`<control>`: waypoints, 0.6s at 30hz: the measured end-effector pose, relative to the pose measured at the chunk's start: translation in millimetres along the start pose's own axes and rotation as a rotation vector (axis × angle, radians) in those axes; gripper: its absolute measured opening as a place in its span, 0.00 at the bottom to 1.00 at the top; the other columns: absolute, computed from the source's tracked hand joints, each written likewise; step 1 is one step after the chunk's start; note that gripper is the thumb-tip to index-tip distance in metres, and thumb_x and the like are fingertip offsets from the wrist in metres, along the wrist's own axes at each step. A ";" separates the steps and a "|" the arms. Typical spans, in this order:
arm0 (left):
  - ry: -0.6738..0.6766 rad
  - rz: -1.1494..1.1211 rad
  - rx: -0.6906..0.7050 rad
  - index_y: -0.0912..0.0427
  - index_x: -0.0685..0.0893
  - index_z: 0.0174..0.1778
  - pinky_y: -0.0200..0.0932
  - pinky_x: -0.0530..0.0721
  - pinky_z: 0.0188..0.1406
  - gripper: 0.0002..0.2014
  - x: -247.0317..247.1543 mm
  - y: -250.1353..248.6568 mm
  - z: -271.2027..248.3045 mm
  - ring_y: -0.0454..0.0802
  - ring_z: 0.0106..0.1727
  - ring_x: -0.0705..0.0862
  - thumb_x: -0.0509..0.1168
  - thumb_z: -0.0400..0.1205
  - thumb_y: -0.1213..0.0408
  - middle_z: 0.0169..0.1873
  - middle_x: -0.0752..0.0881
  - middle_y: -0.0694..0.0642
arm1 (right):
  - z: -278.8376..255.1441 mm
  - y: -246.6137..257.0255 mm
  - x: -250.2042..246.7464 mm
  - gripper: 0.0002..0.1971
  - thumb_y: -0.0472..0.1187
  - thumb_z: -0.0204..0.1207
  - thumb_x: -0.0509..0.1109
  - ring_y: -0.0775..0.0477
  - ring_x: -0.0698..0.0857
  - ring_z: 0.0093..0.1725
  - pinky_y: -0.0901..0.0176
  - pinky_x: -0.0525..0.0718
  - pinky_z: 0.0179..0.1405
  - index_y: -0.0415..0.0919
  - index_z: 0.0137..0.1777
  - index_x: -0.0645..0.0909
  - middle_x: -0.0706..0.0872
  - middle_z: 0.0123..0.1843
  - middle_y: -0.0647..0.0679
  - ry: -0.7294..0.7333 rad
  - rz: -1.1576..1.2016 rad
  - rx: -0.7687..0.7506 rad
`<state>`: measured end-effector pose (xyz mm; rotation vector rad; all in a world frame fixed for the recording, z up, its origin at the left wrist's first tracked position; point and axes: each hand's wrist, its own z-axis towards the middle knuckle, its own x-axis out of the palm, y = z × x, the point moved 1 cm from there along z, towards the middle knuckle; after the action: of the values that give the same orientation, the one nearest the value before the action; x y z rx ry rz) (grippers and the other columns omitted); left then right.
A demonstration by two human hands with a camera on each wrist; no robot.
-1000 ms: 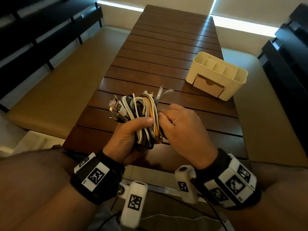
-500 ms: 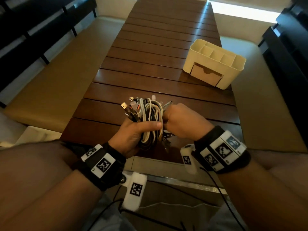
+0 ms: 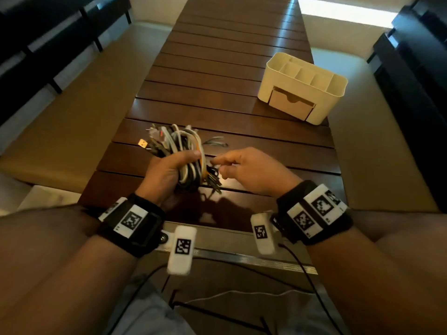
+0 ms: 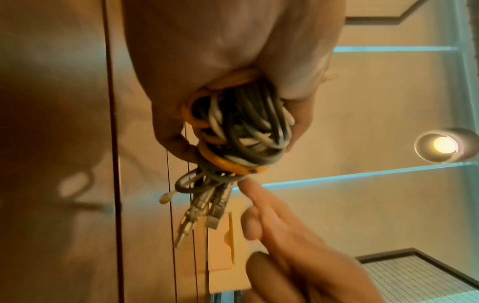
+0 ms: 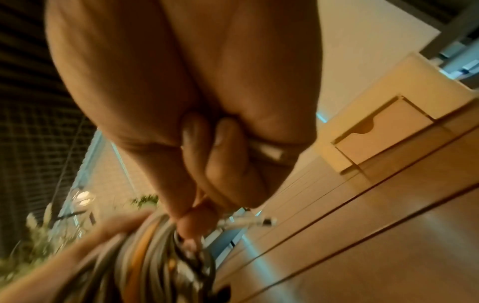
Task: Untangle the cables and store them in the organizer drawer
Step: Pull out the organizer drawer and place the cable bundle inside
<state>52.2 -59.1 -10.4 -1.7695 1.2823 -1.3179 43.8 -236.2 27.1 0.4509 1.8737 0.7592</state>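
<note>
A tangled bundle of white, grey, black and orange cables (image 3: pixel 180 143) is gripped in my left hand (image 3: pixel 174 165) just above the near end of the table; plugs stick out at its top and hang below. My right hand (image 3: pixel 215 162) is at the bundle's right side, thumb and index finger pinching a strand there, the other fingers curled. The left wrist view shows the bundle (image 4: pixel 246 127) end-on, with the right index fingertip (image 4: pixel 247 184) against it. The cream organizer (image 3: pixel 302 68) stands far right, its drawer (image 3: pixel 290 105) shut.
The dark slatted wooden table (image 3: pixel 217 68) runs away from me. Tan padded benches (image 3: pixel 72 117) flank it on both sides, with dark shelving beyond. Thin wires (image 3: pixel 242 296) from my wrist cameras trail over my lap below the table edge.
My right hand has come off the bundle's body and now only pinches at its right edge. The left hand keeps its grip on the bundle.
</note>
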 end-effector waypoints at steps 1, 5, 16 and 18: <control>-0.042 -0.004 -0.008 0.80 0.81 0.62 0.52 0.87 0.38 0.32 -4.4 -1.4 3.2 0.61 0.34 0.88 0.76 0.67 0.64 0.42 0.86 0.70 | 2.1 -4.4 -6.7 0.13 0.43 0.86 0.64 0.64 0.81 0.49 0.71 0.75 0.48 0.52 0.67 0.84 0.83 0.50 0.64 -0.004 0.010 0.018; -0.033 0.030 0.021 0.81 0.80 0.64 0.47 0.88 0.31 0.26 -7.0 -0.8 6.1 0.57 0.32 0.89 0.73 0.74 0.68 0.39 0.88 0.66 | 36.6 -47.3 -54.1 0.12 0.47 0.85 0.63 0.52 0.84 0.54 0.56 0.82 0.54 0.49 0.60 0.88 0.86 0.55 0.53 -0.410 -0.188 0.224; 0.130 0.107 0.110 0.49 0.87 0.60 0.52 0.89 0.36 0.23 8.0 7.4 6.1 0.59 0.42 0.90 0.73 0.70 0.72 0.48 0.89 0.61 | 80.5 -140.7 -173.3 0.16 0.39 0.79 0.64 0.29 0.81 0.61 0.38 0.82 0.60 0.44 0.64 0.85 0.80 0.63 0.38 -0.780 -0.643 0.481; 0.136 0.090 0.097 0.49 0.88 0.60 0.52 0.89 0.35 0.23 8.1 6.8 6.0 0.59 0.41 0.91 0.73 0.69 0.72 0.46 0.90 0.60 | 83.0 -153.5 -171.4 0.17 0.37 0.79 0.63 0.27 0.81 0.61 0.39 0.81 0.59 0.44 0.65 0.85 0.80 0.64 0.38 -0.733 -0.654 0.498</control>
<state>55.8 -69.7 -15.2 -1.5609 1.3306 -1.4447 194.3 -428.6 14.9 0.3228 1.3468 -0.3025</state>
